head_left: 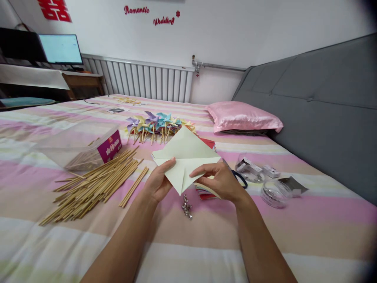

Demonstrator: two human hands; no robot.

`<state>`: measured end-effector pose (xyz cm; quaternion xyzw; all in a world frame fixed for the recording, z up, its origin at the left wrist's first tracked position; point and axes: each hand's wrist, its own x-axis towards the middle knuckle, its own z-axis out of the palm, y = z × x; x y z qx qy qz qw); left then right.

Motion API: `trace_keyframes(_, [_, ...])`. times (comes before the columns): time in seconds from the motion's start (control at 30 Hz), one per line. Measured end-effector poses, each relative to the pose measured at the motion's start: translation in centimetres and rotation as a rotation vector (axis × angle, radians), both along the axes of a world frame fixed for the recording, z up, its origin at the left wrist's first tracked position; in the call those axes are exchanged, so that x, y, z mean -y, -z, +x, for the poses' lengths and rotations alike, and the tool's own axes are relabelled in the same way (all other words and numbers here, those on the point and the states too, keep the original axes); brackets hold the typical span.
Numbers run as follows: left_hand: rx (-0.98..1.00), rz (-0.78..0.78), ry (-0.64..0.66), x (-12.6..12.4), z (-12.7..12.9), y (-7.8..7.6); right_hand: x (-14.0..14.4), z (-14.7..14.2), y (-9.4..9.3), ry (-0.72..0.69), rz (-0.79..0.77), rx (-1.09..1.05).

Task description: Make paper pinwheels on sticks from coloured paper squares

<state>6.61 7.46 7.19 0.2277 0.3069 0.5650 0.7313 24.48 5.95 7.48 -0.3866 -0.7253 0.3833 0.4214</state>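
Observation:
Both hands hold a pale yellow-green square of paper (185, 155) above the striped bed, one corner pointing down and a flap folded toward its centre. My left hand (159, 181) pinches its left edge with the thumb on top. My right hand (219, 179) pinches the right flap between thumb and fingers. Under my right hand lies a stack of coloured paper sheets (206, 192). A small heap of metal pins (186, 207) sits on the sheet just below the paper.
A pile of wooden sticks (97, 184) and a clear box (82, 147) lie left. Several finished paper pinwheels (153, 125) stand farther back. Scissors (240, 177), tape rolls (273, 193) and plastic packets sit right, near a pink pillow (243, 117) and the grey headboard (318, 110).

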Motion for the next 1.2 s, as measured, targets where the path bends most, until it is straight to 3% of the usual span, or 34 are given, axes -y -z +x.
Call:
trace_keyframes(0.23, [-0.040,0.053,0.090,-0.3,-2.5,0.0,0.1,2.0,-0.6,-0.004,-0.059,0.000])
trace_keyframes(0.5, [-0.530,0.108,0.357,0.3,-2.5,0.6,0.2,2.7,-1.0,-0.147,-0.142,0.054])
trace_keyframes(0.63, [-0.594,0.202,0.331,0.3,-2.3,1.0,0.2,2.6,-0.9,-0.145,-0.133,0.031])
trace_keyframes(0.83, [-0.649,0.311,0.219,-0.1,-2.3,1.4,0.0,1.8,-0.5,-0.028,-0.199,-0.115])
trace_keyframes(1.03, [-0.591,0.295,0.345,0.3,-2.3,0.9,0.0,1.5,-0.6,0.073,-0.152,-0.075])
trace_keyframes(1.2, [-0.546,0.298,0.354,0.4,-2.4,0.9,0.2,1.3,-1.0,0.121,-0.101,-0.012])
